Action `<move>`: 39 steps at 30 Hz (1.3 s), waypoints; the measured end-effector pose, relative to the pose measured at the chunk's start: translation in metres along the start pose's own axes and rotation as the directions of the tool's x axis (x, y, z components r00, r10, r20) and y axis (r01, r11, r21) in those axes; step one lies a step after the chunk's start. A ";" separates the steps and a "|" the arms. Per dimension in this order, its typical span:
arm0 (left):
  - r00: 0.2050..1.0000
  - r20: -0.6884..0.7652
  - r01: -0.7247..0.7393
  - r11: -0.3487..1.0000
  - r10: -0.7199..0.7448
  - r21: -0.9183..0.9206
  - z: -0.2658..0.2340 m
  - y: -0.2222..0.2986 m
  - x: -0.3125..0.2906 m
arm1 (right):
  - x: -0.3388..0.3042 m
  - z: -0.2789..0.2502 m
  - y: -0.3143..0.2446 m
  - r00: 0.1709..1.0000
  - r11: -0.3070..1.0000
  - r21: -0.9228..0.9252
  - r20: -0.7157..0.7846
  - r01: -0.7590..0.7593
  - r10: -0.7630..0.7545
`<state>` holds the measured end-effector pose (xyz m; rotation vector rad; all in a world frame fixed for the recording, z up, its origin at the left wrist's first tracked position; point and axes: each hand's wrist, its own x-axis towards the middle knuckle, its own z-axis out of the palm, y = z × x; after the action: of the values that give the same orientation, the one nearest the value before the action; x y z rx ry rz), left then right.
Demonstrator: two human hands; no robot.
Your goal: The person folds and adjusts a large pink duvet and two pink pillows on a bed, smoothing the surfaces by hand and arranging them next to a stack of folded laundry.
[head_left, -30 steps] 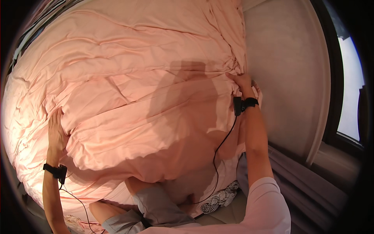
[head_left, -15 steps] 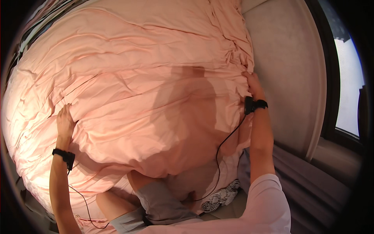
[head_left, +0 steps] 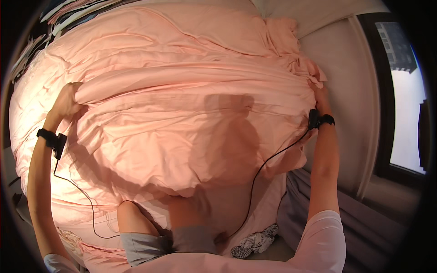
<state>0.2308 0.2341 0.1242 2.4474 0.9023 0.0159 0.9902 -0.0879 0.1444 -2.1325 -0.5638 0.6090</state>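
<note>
A large peach-pink duvet (head_left: 177,132) covers most of the bed, wrinkled and pulled into a raised fold that runs between my hands. At the left, my left hand (head_left: 67,101) is closed on the end of that fold, its fingertips partly hidden in the cloth. Over at the right edge, my right hand (head_left: 320,96) grips the bunched side of the duvet near the wall, with most of its fingers behind the fabric. Both wrists carry black straps with small devices and cables. My knees rest on the bed at the duvet's near edge.
A beige wall panel (head_left: 339,77) and a dark-framed window (head_left: 403,100) stand to the right. Below them hangs a grey-purple cloth (head_left: 327,200). A crumpled black-and-white patterned cloth (head_left: 256,241) lies near my right leg. Stacked clothes (head_left: 75,16) line the far left.
Both hands have moved farther away and apart, drawing the duvet up into a fold. My left hand, earlier lying on the duvet, now grasps it. The view has shifted slightly.
</note>
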 end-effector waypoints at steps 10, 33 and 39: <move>0.983 0.124 0.096 0.951 -0.137 0.294 0.075 0.058 0.029 | -0.029 0.053 -0.015 0.461 0.149 -0.471 0.665 0.869 -0.587; 0.973 0.067 0.147 0.815 -0.221 0.560 0.188 0.029 0.091 | 0.045 0.141 0.116 0.706 0.307 -0.638 0.670 0.706 -0.229; 0.775 0.417 0.471 0.874 -0.476 0.122 0.072 0.081 0.126 | 0.038 0.125 0.025 0.742 0.517 -0.634 0.671 0.576 -0.004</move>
<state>0.3909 0.2254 0.0805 2.0290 1.2703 -0.6945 0.9504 -0.0054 0.0481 -2.5282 -1.8993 0.9446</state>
